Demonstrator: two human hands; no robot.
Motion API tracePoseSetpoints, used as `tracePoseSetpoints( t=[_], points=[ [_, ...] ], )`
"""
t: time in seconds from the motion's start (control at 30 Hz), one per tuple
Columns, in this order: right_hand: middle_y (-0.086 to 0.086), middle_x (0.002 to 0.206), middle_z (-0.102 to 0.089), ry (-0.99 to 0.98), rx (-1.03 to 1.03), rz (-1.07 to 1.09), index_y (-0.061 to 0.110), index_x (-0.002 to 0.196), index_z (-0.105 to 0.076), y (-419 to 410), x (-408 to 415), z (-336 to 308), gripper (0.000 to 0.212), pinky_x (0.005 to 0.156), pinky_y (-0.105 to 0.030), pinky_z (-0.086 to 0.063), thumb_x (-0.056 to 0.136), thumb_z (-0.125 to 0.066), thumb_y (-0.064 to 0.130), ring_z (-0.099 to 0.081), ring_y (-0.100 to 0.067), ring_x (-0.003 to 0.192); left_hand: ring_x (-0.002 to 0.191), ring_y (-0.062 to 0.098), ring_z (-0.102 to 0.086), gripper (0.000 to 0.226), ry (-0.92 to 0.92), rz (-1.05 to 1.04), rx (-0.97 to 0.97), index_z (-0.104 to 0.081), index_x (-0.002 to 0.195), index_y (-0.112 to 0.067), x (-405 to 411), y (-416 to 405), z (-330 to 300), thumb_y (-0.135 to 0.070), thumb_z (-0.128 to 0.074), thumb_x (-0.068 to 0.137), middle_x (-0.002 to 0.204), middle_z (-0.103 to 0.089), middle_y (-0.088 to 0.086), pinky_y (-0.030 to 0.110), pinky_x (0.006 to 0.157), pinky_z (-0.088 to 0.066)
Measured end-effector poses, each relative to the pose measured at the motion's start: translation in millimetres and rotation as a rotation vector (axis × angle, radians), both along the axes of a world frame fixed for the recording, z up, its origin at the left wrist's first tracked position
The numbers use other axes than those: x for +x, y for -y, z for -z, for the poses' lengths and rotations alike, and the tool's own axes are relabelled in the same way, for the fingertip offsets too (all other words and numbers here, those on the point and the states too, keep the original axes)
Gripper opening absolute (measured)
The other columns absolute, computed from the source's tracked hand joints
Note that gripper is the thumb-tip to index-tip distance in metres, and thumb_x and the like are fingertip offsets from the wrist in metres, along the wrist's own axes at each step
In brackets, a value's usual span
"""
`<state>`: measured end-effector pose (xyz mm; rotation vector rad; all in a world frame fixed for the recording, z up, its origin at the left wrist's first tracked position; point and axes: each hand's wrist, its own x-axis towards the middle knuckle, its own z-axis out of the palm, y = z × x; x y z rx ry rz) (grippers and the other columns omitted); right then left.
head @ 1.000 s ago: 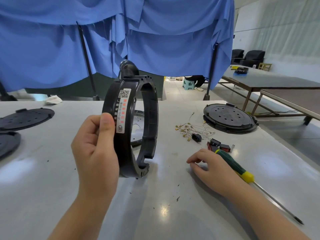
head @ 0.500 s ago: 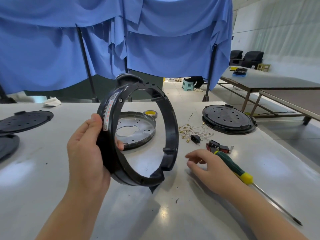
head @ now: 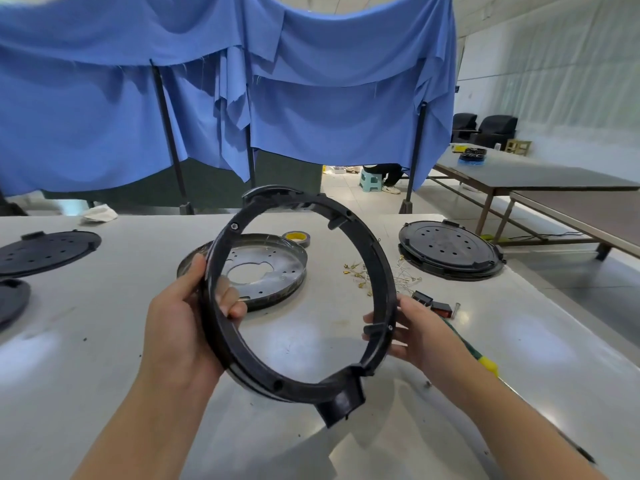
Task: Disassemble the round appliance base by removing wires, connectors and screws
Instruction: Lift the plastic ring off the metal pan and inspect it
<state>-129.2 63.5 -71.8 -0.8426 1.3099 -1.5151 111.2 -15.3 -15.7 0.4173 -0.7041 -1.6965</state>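
Observation:
A black plastic ring (head: 382, 282), the appliance base's outer frame, hangs tilted above the grey table (head: 104, 341). My left hand (head: 180, 327) grips its left rim, thumb outside and fingers inside. Its right rim is held by my right hand (head: 415, 332), with fingertips curled on the inner edge. Behind the ring lies a round metal plate (head: 273, 268) with a centre hole. Loose wires with brass connectors (head: 401, 275) and small black and red parts (head: 433, 303) lie to the right. The green-and-yellow screwdriver (head: 485, 362) lies behind my right wrist, mostly hidden.
A black round cover (head: 450, 249) sits at the right of the table and two more black discs (head: 45, 251) at the left edge. A yellow tape roll (head: 297, 237) lies behind the metal plate. Blue cloth hangs behind the table. Other tables stand far right.
The ring has turned from edge-on to facing me. My right hand left the tabletop by the screwdriver and took hold of the ring's right rim.

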Motion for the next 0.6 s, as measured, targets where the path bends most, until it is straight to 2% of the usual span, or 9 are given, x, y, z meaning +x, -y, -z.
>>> tracePoseSetpoints(
  t=[0.1,0.33,0.43,0.53,0.6],
  points=[
    [-0.015,0.093,-0.071,0.034,-0.036,-0.020,0.008,0.112,-0.059,-3,-2,-4,0.031,0.063,-0.032,-0.057,0.105,-0.030,0.019,-0.070,-0.029,0.083,0.039,0.009,-0.030,0.030,-0.002,0.029,0.046,-0.052,0.065,-0.017,3,6,3,-0.025,-0.047,0.094,0.049,-0.029,-0.005,0.018,0.039,-0.035],
    [-0.017,0.100,-0.069,0.000,-0.022,-0.054,0.010,0.112,-0.061,-4,-4,-3,0.022,0.064,-0.032,-0.057,0.099,-0.042,0.007,-0.070,-0.031,0.090,0.037,0.007,-0.029,0.025,-0.005,0.027,0.104,-0.048,0.068,-0.017,6,14,9,-0.025,-0.049,0.092,0.048,-0.028,-0.006,0.016,0.040,-0.033],
    [-0.019,0.108,-0.068,-0.042,-0.039,-0.078,0.010,0.117,-0.059,-5,-7,0,0.027,0.069,-0.032,-0.057,0.093,-0.052,0.000,-0.069,-0.033,0.097,0.036,0.008,-0.029,0.026,0.005,0.012,0.109,-0.048,0.067,-0.017,6,14,8,-0.025,-0.049,0.093,0.047,-0.028,-0.005,0.017,0.040,-0.033],
    [-0.016,0.108,-0.069,-0.050,-0.060,-0.108,0.011,0.120,-0.058,-7,-8,0,0.037,0.070,-0.032,-0.058,0.084,-0.061,0.003,-0.070,-0.031,0.097,0.035,0.008,-0.028,0.028,0.045,0.001,0.088,-0.047,0.065,-0.018,6,14,8,-0.027,-0.051,0.091,0.046,-0.027,-0.005,0.018,0.038,-0.035],
    [-0.015,0.108,-0.069,-0.047,-0.076,-0.101,0.011,0.121,-0.058,-8,-9,-1,0.036,0.070,-0.032,-0.057,0.088,-0.060,-0.001,-0.070,-0.029,0.096,0.035,0.009,-0.028,0.026,0.080,-0.009,0.059,-0.046,0.066,-0.019,6,15,8,-0.029,-0.054,0.089,0.044,-0.026,-0.005,0.018,0.037,-0.036]
  ],
)
